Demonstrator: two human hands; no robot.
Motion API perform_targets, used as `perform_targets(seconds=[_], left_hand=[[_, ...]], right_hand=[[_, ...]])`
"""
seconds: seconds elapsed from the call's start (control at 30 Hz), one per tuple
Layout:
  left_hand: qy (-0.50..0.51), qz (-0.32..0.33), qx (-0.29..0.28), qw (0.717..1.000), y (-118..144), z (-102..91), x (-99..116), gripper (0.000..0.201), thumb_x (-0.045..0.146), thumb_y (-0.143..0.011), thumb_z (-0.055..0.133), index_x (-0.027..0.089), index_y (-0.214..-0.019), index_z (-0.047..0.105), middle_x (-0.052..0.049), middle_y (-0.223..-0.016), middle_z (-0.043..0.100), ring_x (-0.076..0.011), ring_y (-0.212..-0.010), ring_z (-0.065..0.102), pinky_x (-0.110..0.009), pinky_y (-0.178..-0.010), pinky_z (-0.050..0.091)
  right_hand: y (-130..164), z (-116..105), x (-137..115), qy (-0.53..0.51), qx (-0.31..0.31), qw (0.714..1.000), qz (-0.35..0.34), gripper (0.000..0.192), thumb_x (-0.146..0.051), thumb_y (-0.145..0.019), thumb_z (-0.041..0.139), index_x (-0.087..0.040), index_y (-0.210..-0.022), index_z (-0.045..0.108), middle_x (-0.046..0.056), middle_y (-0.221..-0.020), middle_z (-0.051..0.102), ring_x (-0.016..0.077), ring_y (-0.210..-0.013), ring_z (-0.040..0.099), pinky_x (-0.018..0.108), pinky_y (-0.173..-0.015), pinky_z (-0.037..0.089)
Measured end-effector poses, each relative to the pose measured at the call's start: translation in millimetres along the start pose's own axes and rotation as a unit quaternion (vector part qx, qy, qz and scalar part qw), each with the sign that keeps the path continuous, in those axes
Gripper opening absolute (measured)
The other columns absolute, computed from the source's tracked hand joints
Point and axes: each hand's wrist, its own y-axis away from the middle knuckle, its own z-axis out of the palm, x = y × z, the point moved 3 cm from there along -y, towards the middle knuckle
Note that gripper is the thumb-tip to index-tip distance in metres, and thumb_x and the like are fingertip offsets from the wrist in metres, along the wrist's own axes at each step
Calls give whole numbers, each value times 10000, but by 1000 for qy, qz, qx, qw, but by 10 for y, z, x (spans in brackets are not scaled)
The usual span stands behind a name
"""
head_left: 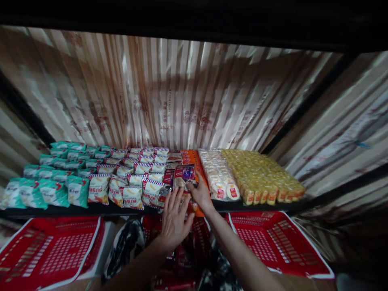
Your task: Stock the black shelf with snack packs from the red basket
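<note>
Left hand [175, 220] spread flat over packets at shelf [91, 209] front edge; right hand [200, 194] apparently pinching dark-red snack packet [184, 173] there. Risk: neighbouring packets nudged off into red baskets [273, 238].

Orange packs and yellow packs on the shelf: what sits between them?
In the head view, rows of white round-wrapped snacks fill the stretch between the orange packs and the yellow packs. The right hand rests at the orange row's front.
</note>
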Motion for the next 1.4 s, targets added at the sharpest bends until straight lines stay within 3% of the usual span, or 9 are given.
perform_targets(seconds=[0.1,0.27,0.53,0.8,0.97,1.2,1.4], left_hand=[[-9,-22,4,1000,-105,160,-124,499,215,-825,474,161,-1318,425,-130,-1416,396,-263,-1347,288,-498,-1067,327],[-18,-66,32,997,-179,345,-317,471,170,-839,416,136,-1309,426,-143,-1367,456,-260,-1305,362,-487,-1035,372],[0,-99,39,994,-283,431,-407,478,135,-813,425,134,-1291,441,-138,-1342,482,-257,-1280,395,-481,-1032,373],[20,-101,53,993,-411,443,-374,444,136,-826,426,136,-1269,458,-122,-1314,510,-241,-1246,429,-467,-1040,366],[29,-106,70,992,-469,399,-353,378,140,-864,400,187,-1225,501,-85,-1253,568,-216,-1183,491,-424,-980,419],[87,-125,115,982,-613,370,-364,323,129,-892,383,203,-1154,557,-48,-1165,626,-178,-1076,559,-365,-919,469],[147,-152,137,968,-714,368,-408,302,110,-883,400,215,-1088,595,-29,-1092,657,-163,-1017,583,-353,-899,482]], right_hand=[[-193,148,-78,65,-18,998,1,594,-260,-769,526,-164,-1341,398,91,-1197,610,196,-1088,577,343,-966,423],[-412,363,-75,154,-70,985,38,486,-271,-794,511,-97,-1247,523,133,-1177,624,227,-1091,583,303,-926,441],[-619,479,31,158,-101,980,72,478,-285,-796,516,-139,-1251,529,83,-1093,669,188,-996,630,266,-839,484],[-773,377,-2,193,-112,973,50,452,-253,-806,494,-61,-1210,562,149,-1157,634,223,-1059,601,307,-911,443],[-793,249,-41,169,-133,974,62,408,-236,-795,500,-76,-1154,610,111,-1018,696,213,-954,645,286,-836,477],[-877,138,-274,261,-160,951,47,386,-245,-815,487,-80,-1136,625,118,-1112,663,202,-1024,613,244,-855,441],[-937,113,-374,293,-165,941,31,295,-240,-820,471,-105,-958,694,84,-871,709,162,-759,631,220,-652,431]])
